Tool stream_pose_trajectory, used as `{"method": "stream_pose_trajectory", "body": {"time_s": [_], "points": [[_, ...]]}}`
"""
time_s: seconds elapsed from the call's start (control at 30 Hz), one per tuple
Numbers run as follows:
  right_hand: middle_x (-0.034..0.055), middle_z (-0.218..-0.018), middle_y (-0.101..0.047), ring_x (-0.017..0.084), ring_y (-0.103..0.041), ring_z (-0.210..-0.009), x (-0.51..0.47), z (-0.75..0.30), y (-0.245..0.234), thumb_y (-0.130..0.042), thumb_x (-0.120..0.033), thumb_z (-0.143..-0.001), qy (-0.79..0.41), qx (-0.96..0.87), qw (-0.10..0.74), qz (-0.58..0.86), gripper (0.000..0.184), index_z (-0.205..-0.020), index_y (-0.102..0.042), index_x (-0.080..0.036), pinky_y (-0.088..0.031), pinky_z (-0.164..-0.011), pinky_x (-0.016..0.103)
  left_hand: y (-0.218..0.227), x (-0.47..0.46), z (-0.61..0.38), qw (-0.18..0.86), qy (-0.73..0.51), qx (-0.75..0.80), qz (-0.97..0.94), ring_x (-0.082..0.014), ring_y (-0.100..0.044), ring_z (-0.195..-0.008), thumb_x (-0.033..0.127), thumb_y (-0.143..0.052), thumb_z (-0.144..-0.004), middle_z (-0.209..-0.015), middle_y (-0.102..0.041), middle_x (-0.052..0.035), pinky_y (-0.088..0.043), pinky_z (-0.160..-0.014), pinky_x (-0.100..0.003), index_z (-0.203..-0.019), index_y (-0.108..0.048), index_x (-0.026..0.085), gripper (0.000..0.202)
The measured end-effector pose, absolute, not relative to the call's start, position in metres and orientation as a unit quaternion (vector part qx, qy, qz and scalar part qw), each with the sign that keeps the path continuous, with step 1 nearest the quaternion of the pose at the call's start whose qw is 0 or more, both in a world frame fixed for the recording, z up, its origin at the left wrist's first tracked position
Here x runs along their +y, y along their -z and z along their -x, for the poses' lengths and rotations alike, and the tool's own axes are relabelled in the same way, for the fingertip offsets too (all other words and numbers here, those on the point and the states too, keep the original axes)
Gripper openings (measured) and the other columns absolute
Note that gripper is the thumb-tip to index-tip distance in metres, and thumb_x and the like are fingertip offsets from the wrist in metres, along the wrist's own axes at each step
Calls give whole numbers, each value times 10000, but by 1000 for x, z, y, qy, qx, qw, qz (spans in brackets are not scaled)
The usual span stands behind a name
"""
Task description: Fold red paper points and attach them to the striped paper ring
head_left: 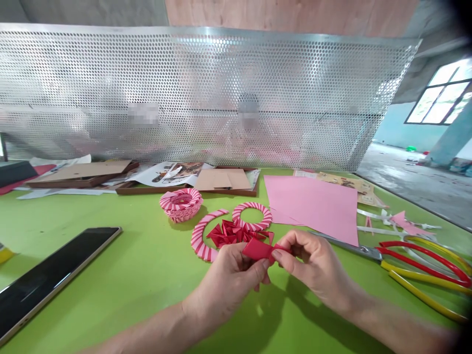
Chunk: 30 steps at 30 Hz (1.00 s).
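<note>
Between my two hands is a piece of folded red paper (257, 249), held just above the green table (147, 275). My left hand (236, 273) pinches its left part between thumb and fingers. With thumb and fingertips, my right hand (309, 260) grips the narrow right end. Right behind them lies a pile of folded red paper pieces (230, 233), partly covered by the held piece. Around the pile are a striped pink paper ring (252, 216) and a curved striped strip (201, 236). A stack of striped pink rings (180, 204) stands farther back.
Pink paper sheets (313, 201) lie at the right, beside large scissors (379, 253) with red and yellow handles. A tablet or phone (55, 280) rests at the left. Frames (147, 188) and cardboard (223, 179) line the back, before a perforated metal panel (206, 98).
</note>
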State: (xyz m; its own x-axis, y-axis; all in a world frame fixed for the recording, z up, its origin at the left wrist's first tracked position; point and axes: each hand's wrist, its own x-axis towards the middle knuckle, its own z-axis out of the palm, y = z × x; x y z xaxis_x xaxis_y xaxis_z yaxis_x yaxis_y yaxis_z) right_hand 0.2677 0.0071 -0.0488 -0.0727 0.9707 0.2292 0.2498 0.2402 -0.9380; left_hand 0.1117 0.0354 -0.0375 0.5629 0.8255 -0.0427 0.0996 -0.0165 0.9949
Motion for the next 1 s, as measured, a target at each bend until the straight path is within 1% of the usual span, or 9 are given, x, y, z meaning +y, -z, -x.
{"method": "stream_pose_trajectory", "body": {"time_s": [0.13,0.23,0.33,0.4,0.47,0.53,0.67,0.87,1.0], "points": [[-38,-612,-470,89,-424,-561,6,-267,48,-562,-254,-767,-388,-620,479,485,154,-687,-467,-162,-355,-511,198,38,35,-113,601,-300,362,-646,-79,-388,-451,257,-539,-704,-506,-496,14,-304,-448,-202,-609,-535,120,167],[-31,-657,-478,101,-443,-602,5,-266,47,-546,-245,-777,-411,-611,477,479,114,-806,-465,-171,-371,-545,207,37,35,-113,596,-299,365,-649,-82,-378,-448,246,-517,-698,-491,-471,23,-291,-444,-204,-595,-523,129,156],[-18,-695,-491,115,-452,-637,5,-266,46,-518,-252,-796,-432,-619,453,474,154,-918,-462,-177,-372,-570,221,37,33,-113,589,-286,375,-657,-81,-363,-450,236,-497,-692,-490,-440,37,-273,-440,-201,-610,-527,136,133],[-23,-652,-463,108,-419,-595,5,-267,46,-506,-269,-802,-431,-638,427,474,107,-826,-496,-165,-340,-527,213,37,33,-113,582,-278,381,-663,-79,-352,-452,231,-483,-694,-489,-416,44,-263,-439,-199,-616,-526,137,130],[-37,-589,-404,94,-361,-541,5,-267,48,-497,-286,-806,-421,-653,412,476,169,-698,-497,-156,-289,-479,207,38,33,-113,575,-275,385,-668,-79,-346,-458,229,-477,-697,-491,-406,46,-256,-441,-200,-615,-522,137,131],[-47,-553,-362,86,-321,-512,6,-267,49,-486,-293,-812,-421,-655,411,475,219,-642,-480,-156,-256,-458,207,39,33,-112,573,-278,384,-669,-80,-340,-464,228,-477,-700,-496,-406,46,-253,-445,-201,-609,-516,137,135],[-43,-540,-392,83,-328,-494,6,-267,50,-474,-318,-819,-431,-647,417,471,241,-647,-497,-151,-257,-448,204,38,34,-111,581,-277,375,-667,-79,-336,-458,222,-470,-715,-496,-422,44,-257,-449,-203,-589,-512,139,157],[-36,-542,-421,87,-361,-504,5,-267,47,-470,-330,-821,-416,-648,424,477,270,-626,-502,-146,-294,-466,203,31,34,-110,593,-274,379,-655,-90,-415,-481,202,-484,-717,-503,-508,20,-310,-480,-199,-559,-553,131,186],[-34,-543,-428,90,-376,-505,6,-266,47,-467,-332,-823,-406,-652,425,478,270,-629,-508,-148,-306,-467,203,31,34,-110,606,-290,371,-641,-96,-439,-501,193,-495,-721,-529,-539,5,-339,-494,-200,-626,-598,119,157]]}}
